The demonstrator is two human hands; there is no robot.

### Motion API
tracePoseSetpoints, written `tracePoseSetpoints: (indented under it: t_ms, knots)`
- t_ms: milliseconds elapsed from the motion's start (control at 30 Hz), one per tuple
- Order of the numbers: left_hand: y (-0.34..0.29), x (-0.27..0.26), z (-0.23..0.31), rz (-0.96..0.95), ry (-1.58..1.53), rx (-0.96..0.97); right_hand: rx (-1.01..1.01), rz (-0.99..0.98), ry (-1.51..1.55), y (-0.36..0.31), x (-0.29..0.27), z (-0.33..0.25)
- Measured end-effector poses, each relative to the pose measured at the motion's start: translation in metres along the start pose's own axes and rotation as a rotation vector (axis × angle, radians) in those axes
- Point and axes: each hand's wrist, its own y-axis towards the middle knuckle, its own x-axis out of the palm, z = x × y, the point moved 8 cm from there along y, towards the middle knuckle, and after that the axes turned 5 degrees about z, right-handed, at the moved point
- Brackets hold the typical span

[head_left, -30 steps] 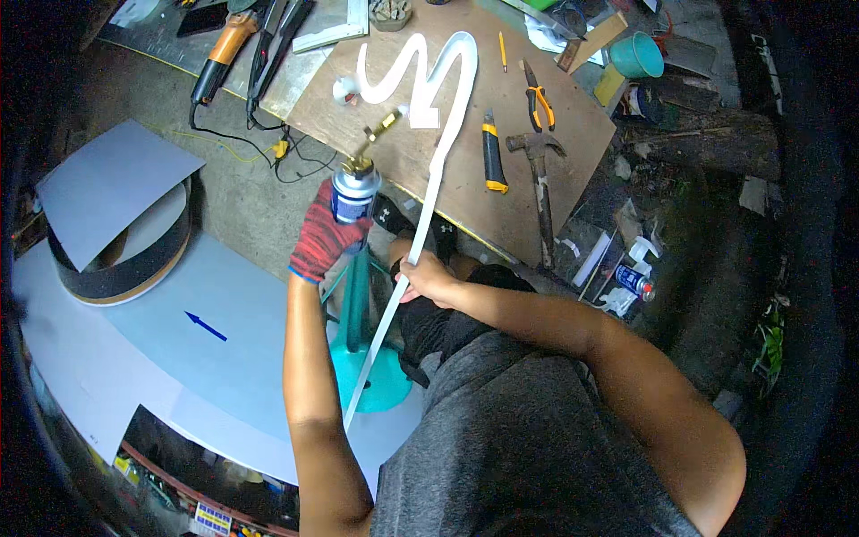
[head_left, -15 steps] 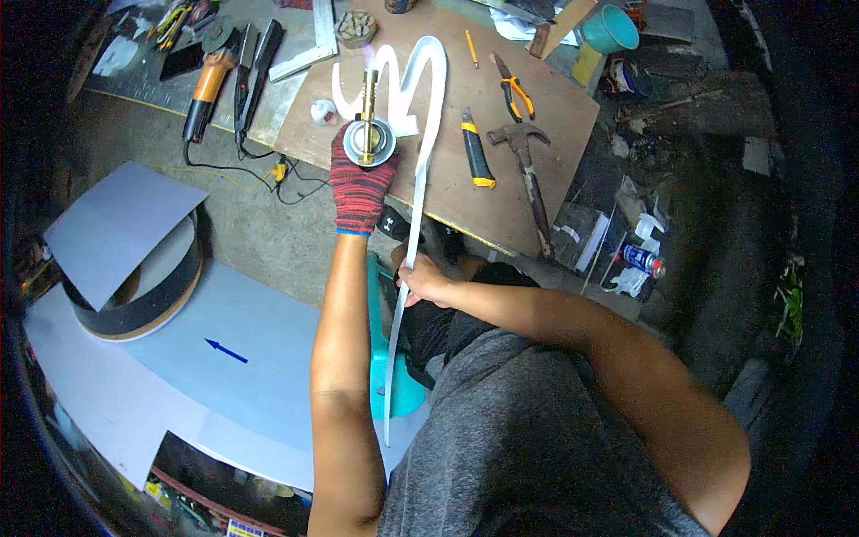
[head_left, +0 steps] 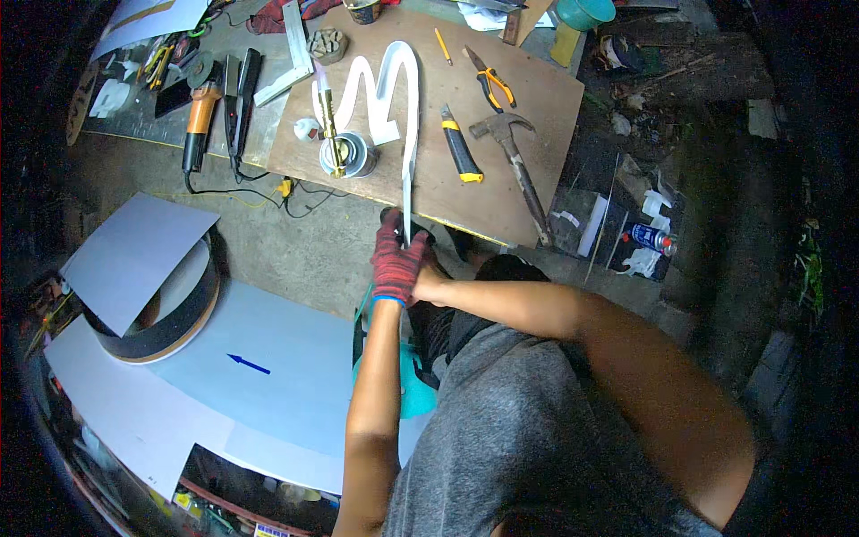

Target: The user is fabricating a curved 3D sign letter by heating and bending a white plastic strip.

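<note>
A long white strip (head_left: 411,125), bent into wavy curves at its far end, lies on the wooden board and runs off the near edge toward me. My left hand (head_left: 397,261), in a red and black knit glove, is closed around the strip just off that edge. My bare right hand (head_left: 431,279) is right against it, partly covered by the glove; its fingers are hidden. A gas torch (head_left: 353,157) with a brass nozzle stands on the board, left of the strip, with a faint purplish flame at its tip.
On the board lie a utility knife (head_left: 461,148), a hammer (head_left: 514,152), pliers (head_left: 488,79) and a pencil (head_left: 444,46). An angle grinder (head_left: 201,116) and a flat iron (head_left: 240,112) lie at left. A coiled dark band (head_left: 170,318) rests on a pale sheet (head_left: 295,367).
My left hand has let go of the torch, now standing on the board, and has come back to the strip beside my right hand. The view has shifted slightly.
</note>
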Motion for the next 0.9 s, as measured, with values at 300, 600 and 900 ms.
tracePoseSetpoints:
  t_ms: [300,600,900]
  knots:
    - [0.028,0.016,0.045,-0.152,0.215,0.03,0.094,-0.317,0.097,-0.002,0.0,0.01]
    - [0.027,0.019,0.024,-0.22,0.059,-0.013,-0.441,-0.029,-0.723,-0.032,-0.067,-0.048]
    - [0.026,0.044,0.014,-0.399,-0.465,-0.039,-0.91,0.326,-0.502,-0.035,-0.078,-0.195]
